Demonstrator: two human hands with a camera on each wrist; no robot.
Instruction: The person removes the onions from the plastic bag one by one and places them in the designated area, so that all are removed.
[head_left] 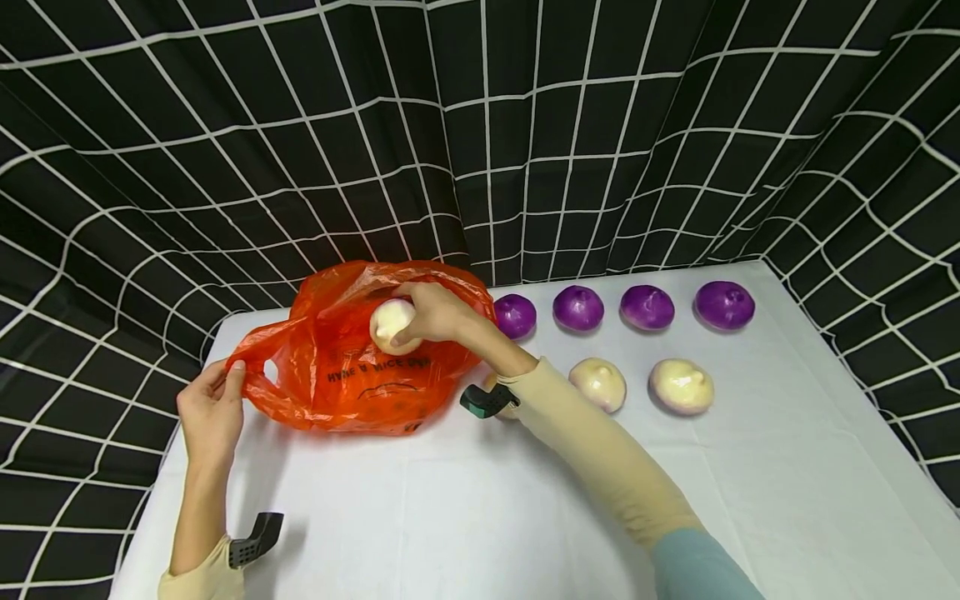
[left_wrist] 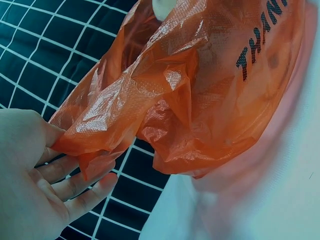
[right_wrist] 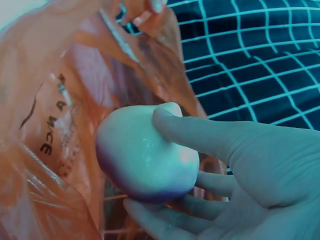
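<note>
My left hand [head_left: 212,414] pinches the handle of an orange-red plastic bag [head_left: 315,412] between thumb and fingers, pulling that side outward. In my right hand [head_left: 437,314] is a round, glossy white turnip-like vegetable [right_wrist: 145,150], purple on its lower side in the right wrist view. The thumb lies by its pointed tip, with the fingers curled underneath. Hand and vegetable are at the bag's open mouth, over its inner side. Printed lettering shows on the bag. What lies deeper in the bag is hidden; darker spots show faintly through the plastic.
Several purple vegetables, one of them a purple one [head_left: 578,308], form a row along the table's back edge. In front are white ones [head_left: 597,384], [head_left: 681,387], with another partly hidden behind my right wrist. A black gridded curtain [head_left: 555,150] surrounds the white table [head_left: 450,517].
</note>
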